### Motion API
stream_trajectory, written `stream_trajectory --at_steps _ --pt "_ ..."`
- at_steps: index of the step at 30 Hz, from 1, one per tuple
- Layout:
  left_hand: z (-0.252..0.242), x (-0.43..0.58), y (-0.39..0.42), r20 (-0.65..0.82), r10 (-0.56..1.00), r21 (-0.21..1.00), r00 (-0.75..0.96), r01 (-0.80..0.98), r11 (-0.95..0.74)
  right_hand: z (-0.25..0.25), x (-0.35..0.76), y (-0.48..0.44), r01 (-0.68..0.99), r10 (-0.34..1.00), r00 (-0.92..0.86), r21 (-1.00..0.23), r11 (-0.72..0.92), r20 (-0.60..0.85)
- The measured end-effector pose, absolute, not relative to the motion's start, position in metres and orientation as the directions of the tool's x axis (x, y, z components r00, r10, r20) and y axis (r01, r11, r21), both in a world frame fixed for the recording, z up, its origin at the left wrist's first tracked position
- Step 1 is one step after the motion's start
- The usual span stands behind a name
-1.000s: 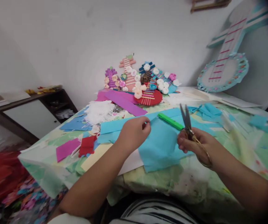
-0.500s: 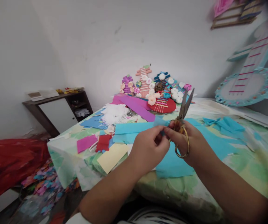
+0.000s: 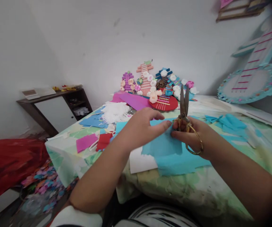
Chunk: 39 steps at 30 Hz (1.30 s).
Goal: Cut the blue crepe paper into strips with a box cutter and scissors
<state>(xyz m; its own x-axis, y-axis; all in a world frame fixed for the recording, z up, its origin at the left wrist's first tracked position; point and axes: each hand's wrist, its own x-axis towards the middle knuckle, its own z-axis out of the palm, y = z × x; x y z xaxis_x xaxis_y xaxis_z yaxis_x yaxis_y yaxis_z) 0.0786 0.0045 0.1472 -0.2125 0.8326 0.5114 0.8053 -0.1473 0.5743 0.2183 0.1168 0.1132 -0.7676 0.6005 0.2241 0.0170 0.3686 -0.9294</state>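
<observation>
My left hand (image 3: 144, 129) is over the middle of the table, its thumb stretched toward my right fingers and its other fingers apart from the thumb. It appears to hold nothing. Scissors (image 3: 184, 104) with dark blades pointing up and gold-coloured handles are in my right hand (image 3: 192, 135). A piece of turquoise crepe paper (image 3: 163, 145) spreads below both hands; its upper edge reaches my right fingertips, and whether they pinch it is hidden. Under it lie a larger turquoise sheet (image 3: 180, 165) and a white sheet (image 3: 142, 162).
Pink (image 3: 86, 142) and red paper pieces (image 3: 103, 142) lie left, near white shredded strands (image 3: 115, 112). Decorated paper instruments (image 3: 145, 78) stand at the back. Crumpled turquoise paper (image 3: 232, 124) is on the right. A large instrument model (image 3: 251, 82) leans on the wall.
My left hand has opened from a pinch beside my right hand and moved left and up. The turquoise piece now spreads flat below the hands. The scissors are more upright.
</observation>
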Motion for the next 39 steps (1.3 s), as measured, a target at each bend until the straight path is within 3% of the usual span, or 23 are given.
stream_trajectory --at_steps 3,10,19,25,31,39 --pt "0.141 0.068 0.024 0.104 0.975 0.918 -0.195 0.396 -0.019 0.119 0.224 0.120 0.059 0.601 -0.774 -0.922 0.382 0.200" --pt "0.109 0.076 0.057 -0.119 0.993 0.990 -0.016 0.078 0.119 0.115 0.233 0.127 0.175 0.628 -0.764 -0.890 0.422 0.147" --pt "0.108 0.086 0.069 -0.053 0.985 0.980 -0.163 -0.199 0.020 0.103 0.251 0.140 0.289 0.730 -0.631 -0.794 0.535 0.263" --pt "0.109 0.081 0.069 0.064 0.933 0.924 -0.353 -0.334 -0.189 0.098 0.270 0.136 0.529 0.737 -0.492 -0.513 0.676 0.464" --pt "0.108 0.073 0.068 0.150 0.876 0.860 -0.458 -0.378 -0.344 0.083 0.278 0.132 0.735 0.767 -0.513 -0.265 0.625 0.385" --pt "0.103 0.073 0.064 0.210 0.871 0.845 -0.445 -0.366 -0.390 0.088 0.270 0.129 0.764 0.785 -0.535 -0.218 0.608 0.312"
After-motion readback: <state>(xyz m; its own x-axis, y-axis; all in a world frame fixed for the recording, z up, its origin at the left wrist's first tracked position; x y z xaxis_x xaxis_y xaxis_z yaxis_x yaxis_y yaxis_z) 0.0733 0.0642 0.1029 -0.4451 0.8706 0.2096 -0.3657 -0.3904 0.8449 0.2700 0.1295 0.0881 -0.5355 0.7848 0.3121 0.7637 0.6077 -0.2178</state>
